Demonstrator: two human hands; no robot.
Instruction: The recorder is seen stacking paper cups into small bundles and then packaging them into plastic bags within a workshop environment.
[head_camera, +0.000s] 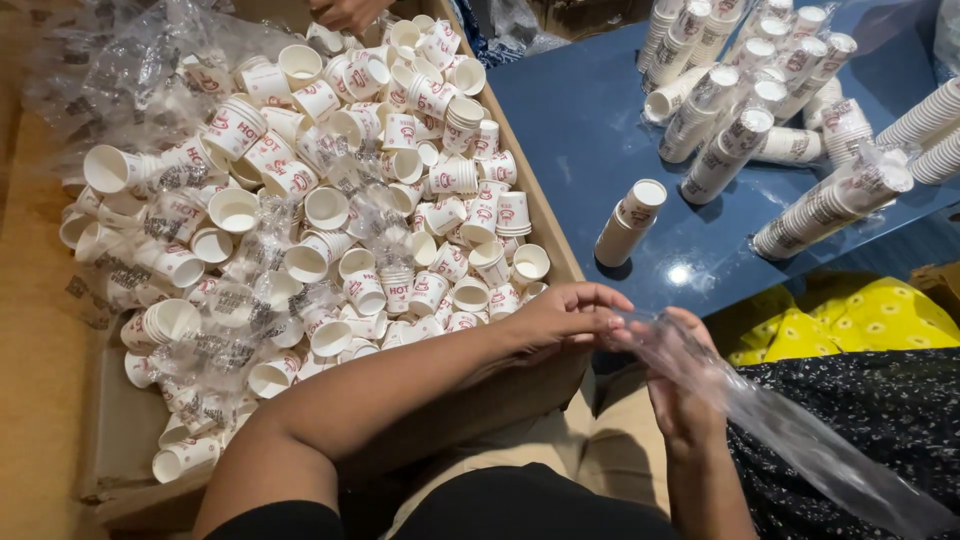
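You are holding a clear sleeve (780, 430) whose long axis is running from your fingertips down and away to the right, its far end trailing past your right wrist toward the lower right corner, over the black dotted cloth (860, 410). Its near end is lying between both hands. Your left hand (565, 315) is pinching that end, fingers curled over it, the forearm reaching in from the lower left across your lap. Your right hand (680, 390) is gripping the sleeve just beside the left, palm turned up, wrist bent upward.

Just left of your left hand, the box (555, 235) edge is running close by, and loose cups (330, 210) are crowding the box beyond it. Ahead of both hands, the blue table (590, 130) is offering bare room up to a short cup stack (628, 222) lying on it. Further ahead to the right, longer stacks (740, 120) are lying piled. Another person's hand (345, 14) is reaching into the box's far end.
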